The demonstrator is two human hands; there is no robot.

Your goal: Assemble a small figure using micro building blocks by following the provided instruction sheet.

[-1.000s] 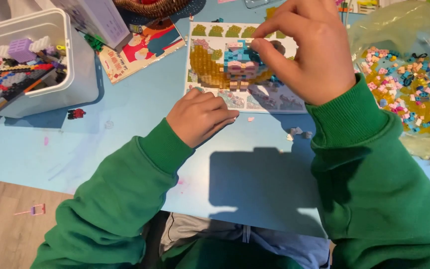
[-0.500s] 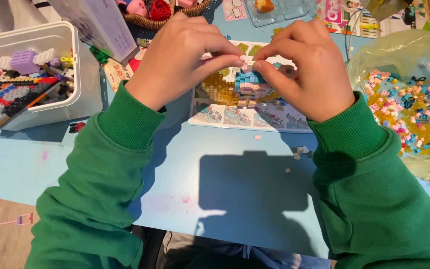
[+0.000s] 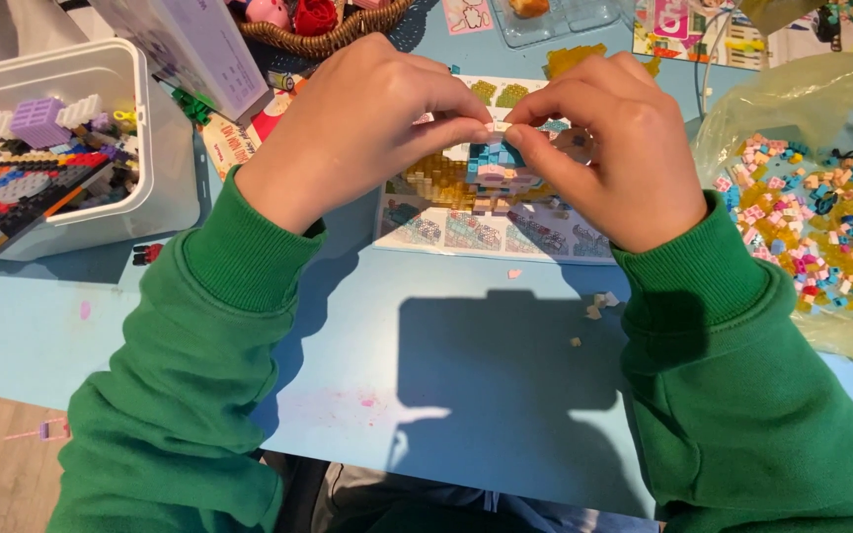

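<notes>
Head view, looking down on a light blue table [image 3: 249, 336]. Both arms in green knit sleeves.

Left hand [image 3: 357, 128] and right hand [image 3: 624, 148] meet above a small model of tiny blue, pink and tan building bricks [image 3: 498, 173]. Fingers of both hands are drawn together, tips nearly touching, pinching one small pale brick [image 3: 499, 126] just over the model's top. The model sits on a printed instruction sheet [image 3: 491, 232] at table centre, partly hidden by both hands.

Surroundings:
- White plastic bin [image 3: 155, 148] at far left, holding mixed bricks in purple, black, red and white.
- Clear plastic bag of loose pink, yellow and blue bricks [image 3: 807, 232] at right, close to the right wrist.
- Woven brown basket [image 3: 348, 35] at the top edge, behind the left hand.
- White box [image 3: 190, 49] tilted beside the bin.
- A few stray pale bricks [image 3: 599, 301] on the table under the right wrist.
- A dark shadow falls on the table between the sleeves.

Against one second ago: the left hand then lay flat on the table near the sheet, and only the right hand was raised. Half a second ago both were up at the model; the fingertips are now closer together.
</notes>
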